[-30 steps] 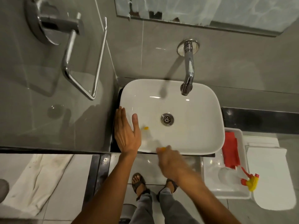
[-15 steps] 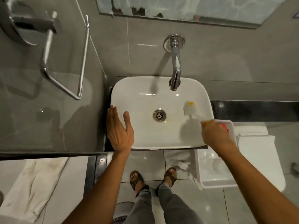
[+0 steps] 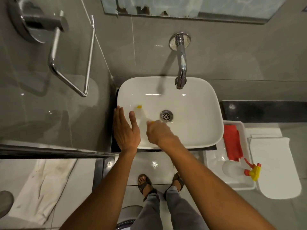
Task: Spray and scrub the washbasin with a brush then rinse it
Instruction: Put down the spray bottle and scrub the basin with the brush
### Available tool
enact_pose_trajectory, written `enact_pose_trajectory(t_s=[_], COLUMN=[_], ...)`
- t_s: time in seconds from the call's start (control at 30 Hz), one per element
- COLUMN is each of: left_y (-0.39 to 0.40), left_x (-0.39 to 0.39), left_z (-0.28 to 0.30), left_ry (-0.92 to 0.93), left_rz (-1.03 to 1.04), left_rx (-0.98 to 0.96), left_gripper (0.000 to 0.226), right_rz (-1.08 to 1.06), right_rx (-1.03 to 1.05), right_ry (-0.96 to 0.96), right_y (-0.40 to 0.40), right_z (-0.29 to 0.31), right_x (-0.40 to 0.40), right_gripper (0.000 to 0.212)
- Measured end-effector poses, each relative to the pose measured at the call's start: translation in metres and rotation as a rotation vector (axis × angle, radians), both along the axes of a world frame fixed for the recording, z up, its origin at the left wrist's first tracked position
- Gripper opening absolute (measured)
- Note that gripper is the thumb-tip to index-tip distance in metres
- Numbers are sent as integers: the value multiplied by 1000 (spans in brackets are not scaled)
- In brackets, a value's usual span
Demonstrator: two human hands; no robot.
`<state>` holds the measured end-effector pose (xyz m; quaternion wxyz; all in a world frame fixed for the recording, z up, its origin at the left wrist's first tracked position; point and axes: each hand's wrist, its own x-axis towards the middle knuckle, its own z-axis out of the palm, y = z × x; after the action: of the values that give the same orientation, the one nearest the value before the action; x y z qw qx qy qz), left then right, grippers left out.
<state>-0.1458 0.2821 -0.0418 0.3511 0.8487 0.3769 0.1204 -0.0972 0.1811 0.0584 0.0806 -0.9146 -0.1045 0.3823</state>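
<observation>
The left hand [image 3: 127, 130] lies flat and open on the left rim of the basin [image 3: 191, 113], holding nothing. The right hand [image 3: 157, 132] is closed round a blurred white brush [image 3: 138, 113] with yellow ends, its head inside the basin's left side, just beside the left thumb and left of the drain [image 3: 166, 115]. The tap [image 3: 181, 68] hangs over the far rim.

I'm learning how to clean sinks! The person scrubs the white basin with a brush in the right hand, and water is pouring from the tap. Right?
Not quite. The head view shows the tap dry. The right hand does scrub the basin with the brush.
</observation>
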Motion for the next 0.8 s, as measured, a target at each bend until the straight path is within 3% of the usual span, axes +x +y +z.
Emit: enact_pose_trajectory(t_s=[0.1, 0.17, 0.27, 0.4, 0.5, 0.63, 0.8], left_y=[0, 0, 1, 1, 2, 1, 0], left_x=[0, 0, -1, -1, 0, 0, 1], left_z=[1, 1, 0, -3, -5, -6, -3], left_ry=[-11, -5, -2, -1, 3, -5, -8], left_rz=[4, 5, -2, -7, -9, -1, 4], left_rx=[-7, -9, -14, -8, -4, 3, 11], left_gripper=[95, 93, 92, 92, 90, 88, 90], right_rz=[-320, -387, -189, 102, 135, 2, -296], right_rx=[38, -32, -229, -382, -265, -20, 117], right_ry=[-103, -176, -185, -56, 101, 231, 6], right_y=[-14, -41, -102, -145, -132, -71, 10], right_z=[-13, -18, -16, 5, 23, 22, -15], right_x=[34, 56, 70, 38, 1, -32, -13], right_gripper=[44, 46, 40, 39, 38, 30, 46])
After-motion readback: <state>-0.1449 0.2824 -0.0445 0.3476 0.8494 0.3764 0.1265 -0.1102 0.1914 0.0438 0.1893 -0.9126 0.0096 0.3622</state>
